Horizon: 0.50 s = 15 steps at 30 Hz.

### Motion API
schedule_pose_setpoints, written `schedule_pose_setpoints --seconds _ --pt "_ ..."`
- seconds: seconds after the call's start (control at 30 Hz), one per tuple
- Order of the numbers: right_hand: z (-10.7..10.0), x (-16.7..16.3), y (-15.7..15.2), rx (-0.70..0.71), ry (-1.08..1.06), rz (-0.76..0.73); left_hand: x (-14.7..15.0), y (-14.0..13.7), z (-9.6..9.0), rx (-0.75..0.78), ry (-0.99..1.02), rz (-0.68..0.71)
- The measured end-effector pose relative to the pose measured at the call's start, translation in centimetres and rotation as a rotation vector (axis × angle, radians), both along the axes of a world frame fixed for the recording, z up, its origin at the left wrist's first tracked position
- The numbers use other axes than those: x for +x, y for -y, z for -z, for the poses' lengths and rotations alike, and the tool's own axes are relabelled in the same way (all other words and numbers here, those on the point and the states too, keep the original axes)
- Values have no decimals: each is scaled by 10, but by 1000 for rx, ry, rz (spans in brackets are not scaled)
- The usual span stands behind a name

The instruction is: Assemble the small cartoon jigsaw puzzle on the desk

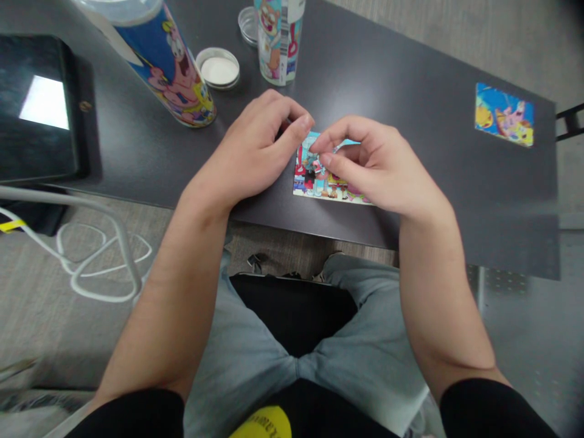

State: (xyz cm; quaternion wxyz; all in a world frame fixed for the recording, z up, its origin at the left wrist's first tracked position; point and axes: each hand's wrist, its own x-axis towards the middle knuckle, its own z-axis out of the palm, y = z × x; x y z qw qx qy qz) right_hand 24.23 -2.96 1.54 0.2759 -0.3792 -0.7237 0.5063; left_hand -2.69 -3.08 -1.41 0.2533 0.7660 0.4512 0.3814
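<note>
A small cartoon jigsaw puzzle (335,190) lies flat near the table's front edge, with a dark gap in its left part. Over it, my right hand (371,158) is closed in a pinch, thumb and index finger around a small jigsaw piece (318,166) just above that gap. The puzzle's right side is partly hidden under this hand. My left hand (264,143) rests on the table at the puzzle's upper left corner. Its thumb and index finger come together there, and whatever lies between them is hidden.
Beyond my left hand stand a large blue cartoon canister (176,67) and a smaller cartoon tube (279,45). Near them lie a round metal lid (219,68) and another lid (247,25). A tablet (36,109) is at left, a cartoon picture card (504,114) at far right.
</note>
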Motion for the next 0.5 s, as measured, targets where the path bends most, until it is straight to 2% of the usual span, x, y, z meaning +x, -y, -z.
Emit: schedule_pose_setpoints --seconds 0.33,0.5 --pt "-1 0 -3 131 60 -68 0 -1 0 -30 28 -1" --pt "2 -5 -3 226 9 -94 2 2 -2 -1 -5 2"
